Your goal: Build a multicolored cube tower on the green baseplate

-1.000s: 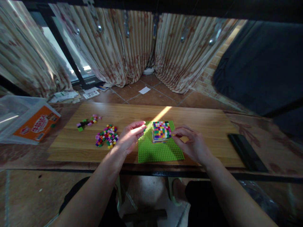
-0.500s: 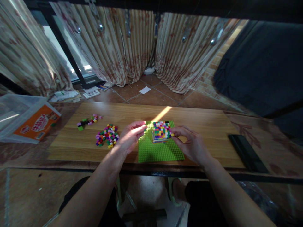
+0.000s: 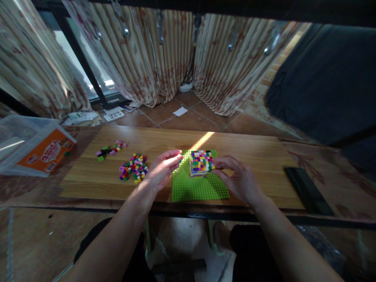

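Observation:
A block built of many small multicoloured toy bricks (image 3: 201, 160) stands on a green studded baseplate (image 3: 199, 190). My right hand (image 3: 235, 174) is at the block's right side, thumb and index finger pinched on a small yellow brick (image 3: 213, 167) at its near right corner. To the left of the block, my left hand (image 3: 164, 166) hovers over the baseplate's left edge. Its thumb and fingertips are drawn together; whatever is between them is too small to make out. Beyond my left wrist lies a pile of loose toy bricks (image 3: 133, 168).
A smaller group of bricks (image 3: 110, 150) lies farther left on the wooden tabletop (image 3: 252, 152). At the far left is a clear plastic bin (image 3: 26, 133) with an orange label. A long black object (image 3: 307, 190) rests at the right end. Curtains (image 3: 164, 58) hang behind.
The view has shifted very slightly. Both hands keep nearly the same positions, the right one still at the block's near right corner.

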{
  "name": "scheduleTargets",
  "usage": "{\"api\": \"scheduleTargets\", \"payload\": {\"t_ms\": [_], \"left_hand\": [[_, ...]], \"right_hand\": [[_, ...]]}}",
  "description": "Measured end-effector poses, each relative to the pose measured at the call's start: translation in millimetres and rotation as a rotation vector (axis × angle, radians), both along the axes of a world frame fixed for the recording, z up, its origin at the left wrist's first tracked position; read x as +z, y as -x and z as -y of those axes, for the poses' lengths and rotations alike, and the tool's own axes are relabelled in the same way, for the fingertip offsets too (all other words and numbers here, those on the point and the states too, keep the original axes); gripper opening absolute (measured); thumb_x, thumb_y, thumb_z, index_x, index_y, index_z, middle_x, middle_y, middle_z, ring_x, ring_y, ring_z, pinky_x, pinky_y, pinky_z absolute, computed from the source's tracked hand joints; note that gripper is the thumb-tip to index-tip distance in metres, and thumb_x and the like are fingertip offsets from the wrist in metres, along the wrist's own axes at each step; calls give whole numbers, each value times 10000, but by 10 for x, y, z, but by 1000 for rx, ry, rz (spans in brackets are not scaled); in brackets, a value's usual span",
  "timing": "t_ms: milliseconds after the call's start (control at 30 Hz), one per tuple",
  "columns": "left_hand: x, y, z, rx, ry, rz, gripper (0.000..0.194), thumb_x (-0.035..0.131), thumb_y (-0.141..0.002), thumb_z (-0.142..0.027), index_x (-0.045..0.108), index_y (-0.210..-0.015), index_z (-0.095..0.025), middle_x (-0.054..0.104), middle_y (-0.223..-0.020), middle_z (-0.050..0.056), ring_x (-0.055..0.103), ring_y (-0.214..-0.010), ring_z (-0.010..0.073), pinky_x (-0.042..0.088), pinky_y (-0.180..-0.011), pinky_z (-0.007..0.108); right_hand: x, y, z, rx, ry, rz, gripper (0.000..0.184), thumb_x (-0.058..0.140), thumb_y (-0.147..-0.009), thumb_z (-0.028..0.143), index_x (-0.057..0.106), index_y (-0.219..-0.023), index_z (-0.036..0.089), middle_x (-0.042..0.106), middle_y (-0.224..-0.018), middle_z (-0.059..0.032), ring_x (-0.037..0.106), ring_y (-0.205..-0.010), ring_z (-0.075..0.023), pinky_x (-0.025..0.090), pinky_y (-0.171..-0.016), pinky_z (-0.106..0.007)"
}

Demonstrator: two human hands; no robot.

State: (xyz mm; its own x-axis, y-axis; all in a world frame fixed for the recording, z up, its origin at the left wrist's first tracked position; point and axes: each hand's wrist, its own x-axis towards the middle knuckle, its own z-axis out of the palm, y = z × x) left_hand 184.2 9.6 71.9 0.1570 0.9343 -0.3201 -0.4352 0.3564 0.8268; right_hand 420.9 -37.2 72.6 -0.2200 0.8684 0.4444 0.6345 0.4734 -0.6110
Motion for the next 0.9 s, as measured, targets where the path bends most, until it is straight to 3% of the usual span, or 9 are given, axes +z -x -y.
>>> {"api": "scheduleTargets", "payload": {"t_ms": [200, 467, 667, 900], "left_hand": [[7, 6, 3, -2, 3, -1, 185, 753, -665, -92, 709, -842, -122, 692, -835, 36, 625, -757, 79, 482, -703, 174], [24, 1, 5, 5, 2, 11, 180, 752, -667, -83, 709, -839, -117, 691, -835, 39, 629, -767, 78, 487, -721, 175], [24, 8, 5, 6, 8, 5, 201, 763, -647, -96, 703, -837, -121, 691, -830, 32, 630, -773, 87, 494, -732, 189], [19, 8, 9, 2, -1, 11, 208, 770, -638, -103, 707, -835, -117, 693, -852, 39, 630, -795, 86, 481, -756, 190]], "right_hand": [[7, -17, -16, -28, 36, -73, 172, 665, -836, 250, 667, -1005, 220, 686, -923, -36, 671, -774, -150, 570, -725, -314], [-99, -26, -71, -41, 231, -331, 146, 599, -881, 295, 689, -946, 199, 704, -864, -29, 652, -779, -140, 545, -720, -298], [-94, 11, -86, -10, 375, -551, 144, 687, -804, 309, 697, -883, 189, 699, -809, -20, 627, -716, -122, 525, -673, -271], [-67, 53, -106, -48, 488, -609, 178, 738, -737, 311, 693, -846, 177, 676, -781, -24, 594, -689, -117, 502, -641, -268]]}}
